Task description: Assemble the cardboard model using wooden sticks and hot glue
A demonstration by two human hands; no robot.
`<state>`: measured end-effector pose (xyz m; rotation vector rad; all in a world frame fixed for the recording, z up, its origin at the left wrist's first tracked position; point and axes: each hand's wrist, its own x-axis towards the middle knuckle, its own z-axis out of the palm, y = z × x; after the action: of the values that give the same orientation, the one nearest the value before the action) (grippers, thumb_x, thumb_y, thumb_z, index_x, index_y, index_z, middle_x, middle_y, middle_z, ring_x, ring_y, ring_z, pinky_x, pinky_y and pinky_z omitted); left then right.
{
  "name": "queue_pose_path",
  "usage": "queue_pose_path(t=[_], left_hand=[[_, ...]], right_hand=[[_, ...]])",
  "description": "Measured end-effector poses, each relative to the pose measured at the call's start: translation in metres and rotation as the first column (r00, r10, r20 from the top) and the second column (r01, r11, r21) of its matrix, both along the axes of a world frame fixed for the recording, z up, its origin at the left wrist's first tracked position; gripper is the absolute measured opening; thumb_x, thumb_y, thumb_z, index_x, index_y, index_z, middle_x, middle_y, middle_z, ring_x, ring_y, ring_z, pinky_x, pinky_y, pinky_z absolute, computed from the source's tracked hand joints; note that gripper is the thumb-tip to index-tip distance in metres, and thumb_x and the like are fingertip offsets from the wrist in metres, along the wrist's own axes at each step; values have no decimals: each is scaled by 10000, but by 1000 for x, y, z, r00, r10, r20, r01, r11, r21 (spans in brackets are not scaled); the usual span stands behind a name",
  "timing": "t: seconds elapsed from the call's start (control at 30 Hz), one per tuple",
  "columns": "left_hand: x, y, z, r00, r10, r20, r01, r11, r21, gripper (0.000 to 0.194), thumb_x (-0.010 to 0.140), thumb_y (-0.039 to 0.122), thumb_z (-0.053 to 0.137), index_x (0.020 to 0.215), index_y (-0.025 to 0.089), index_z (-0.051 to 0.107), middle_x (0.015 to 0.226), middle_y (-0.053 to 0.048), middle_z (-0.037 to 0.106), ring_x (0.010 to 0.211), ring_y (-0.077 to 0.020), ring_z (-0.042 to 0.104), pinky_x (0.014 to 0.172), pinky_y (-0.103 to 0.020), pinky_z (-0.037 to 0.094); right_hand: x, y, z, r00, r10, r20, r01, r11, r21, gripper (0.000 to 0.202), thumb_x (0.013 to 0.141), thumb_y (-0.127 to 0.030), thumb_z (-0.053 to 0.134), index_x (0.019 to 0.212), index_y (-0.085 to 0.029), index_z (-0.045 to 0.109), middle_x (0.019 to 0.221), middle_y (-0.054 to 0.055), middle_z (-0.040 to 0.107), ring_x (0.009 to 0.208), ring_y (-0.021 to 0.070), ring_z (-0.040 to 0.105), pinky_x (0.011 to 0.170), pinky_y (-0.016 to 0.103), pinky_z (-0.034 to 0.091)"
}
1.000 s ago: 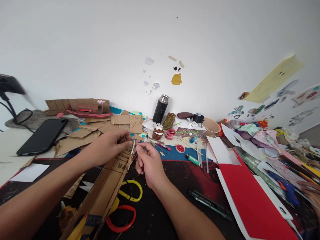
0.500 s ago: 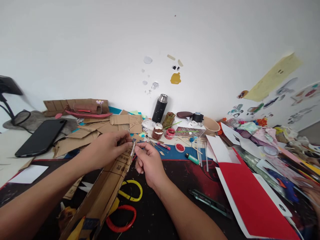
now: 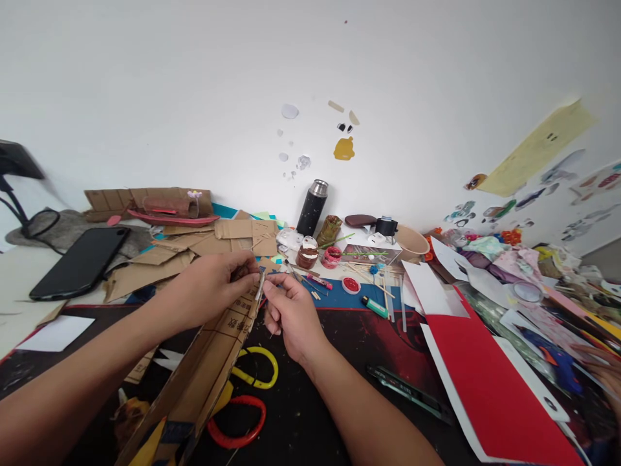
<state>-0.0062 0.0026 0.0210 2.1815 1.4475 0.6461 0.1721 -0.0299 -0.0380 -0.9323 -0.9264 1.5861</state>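
A long folded cardboard strip [image 3: 213,353] with printed characters slants away from me. My left hand [image 3: 218,285] is closed on its far end, fingers over the top edge. My right hand [image 3: 294,314] pinches at the same end from the right, beside a thin whitish strip [image 3: 261,288] along the cardboard's edge. Whether the right fingertips grip the whitish strip or the cardboard edge is hard to tell. Partly hidden under the cardboard lie scissors with a yellow and red handle [image 3: 262,424].
A utility knife [image 3: 407,393] and red paper [image 3: 495,382] lie to the right. Behind stand a black thermos [image 3: 311,210], paint jars [image 3: 331,257] and cardboard scraps [image 3: 201,244]. A phone [image 3: 80,264] is at left. Another person's hand [image 3: 601,362] shows at the right edge.
The view has shifted slightly. Both hands keep their hold at the cardboard's far end, with hardly any movement of the fingers.
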Motion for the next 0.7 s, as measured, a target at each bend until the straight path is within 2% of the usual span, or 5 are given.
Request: queue_pose_path(t=[0.7], left_hand=[[-1, 2, -3, 1000, -4, 12, 4, 1000, -8, 458, 904, 675, 487, 877, 255, 668, 711, -27, 686, 684, -262, 642, 647, -363, 423]], right_hand=[[0, 0, -2, 999, 20, -50, -22, 999, -40, 503, 760, -594, 922, 944, -227, 633, 472, -147, 469, 340, 71, 375, 360, 209, 207]])
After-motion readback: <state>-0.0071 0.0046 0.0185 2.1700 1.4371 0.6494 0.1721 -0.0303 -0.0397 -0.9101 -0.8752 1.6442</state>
